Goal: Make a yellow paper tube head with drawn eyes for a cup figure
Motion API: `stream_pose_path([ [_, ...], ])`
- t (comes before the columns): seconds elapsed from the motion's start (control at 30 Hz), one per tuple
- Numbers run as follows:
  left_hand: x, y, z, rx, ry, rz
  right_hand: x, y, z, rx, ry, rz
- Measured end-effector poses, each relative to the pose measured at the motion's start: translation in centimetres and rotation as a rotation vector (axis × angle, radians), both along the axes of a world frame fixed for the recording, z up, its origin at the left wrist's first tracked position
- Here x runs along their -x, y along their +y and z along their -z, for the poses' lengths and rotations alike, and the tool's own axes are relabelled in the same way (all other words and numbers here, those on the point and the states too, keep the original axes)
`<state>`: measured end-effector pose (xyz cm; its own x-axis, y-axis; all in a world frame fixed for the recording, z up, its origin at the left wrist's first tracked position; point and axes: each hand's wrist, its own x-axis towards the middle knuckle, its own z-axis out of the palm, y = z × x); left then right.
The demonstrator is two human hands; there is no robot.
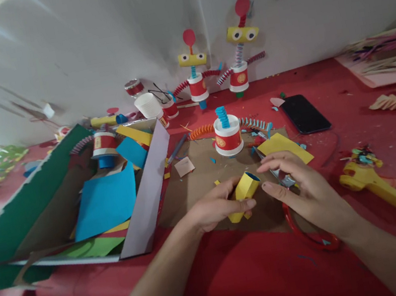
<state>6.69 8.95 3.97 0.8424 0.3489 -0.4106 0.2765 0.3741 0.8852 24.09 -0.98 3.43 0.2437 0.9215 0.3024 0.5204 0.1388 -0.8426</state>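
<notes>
My left hand (220, 204) is closed around a yellow paper tube (246, 188), blue on the inside, tilted up to the right. My right hand (303, 189) hovers just right of the tube's opening, fingers apart and holding nothing. Beneath it lie red-handled scissors (295, 227), partly hidden by the hand. Behind both hands stands an upside-down red and white paper cup (228, 137) with a blue folded paper strip (222, 117) on top. An orange folded arm (200, 131) and a blue-and-white folded arm (254, 121) extend from its sides.
A cardboard mat (180, 202) covers the red table. At left, a box (149, 197) holds coloured paper. Two finished paper-cup figures (198, 85) (238, 78) stand by the wall. A yellow glue gun (393, 192), a phone (305, 112) and yellow paper (286, 146) lie at right.
</notes>
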Motion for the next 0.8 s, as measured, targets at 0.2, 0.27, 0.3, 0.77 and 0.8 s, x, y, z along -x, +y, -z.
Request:
stream_pose_path([
  [0.2, -0.3, -0.5, -0.1, -0.242, 0.056, 0.071, 0.6, 0.0, 0.6, 0.108, -0.022, -0.048],
  [0.27, -0.4, -0.5, -0.1, -0.323, 0.058, 0.064, 0.7, 0.2, 0.8, 0.142, 0.023, -0.091],
  [0.3, -0.4, -0.5, -0.1, -0.344, 0.051, 0.046, 0.7, 0.2, 0.9, 0.159, 0.064, -0.104],
  [0.77, -0.1, -0.3, 0.2, -0.537, -0.012, -0.514, 0.4, 0.7, 2.0, 0.052, 0.674, 0.19],
  [0.8, -0.2, -0.4, 0.2, -0.573, -0.016, -0.522, 0.5, 0.8, 2.0, 0.046, 0.701, 0.196],
])
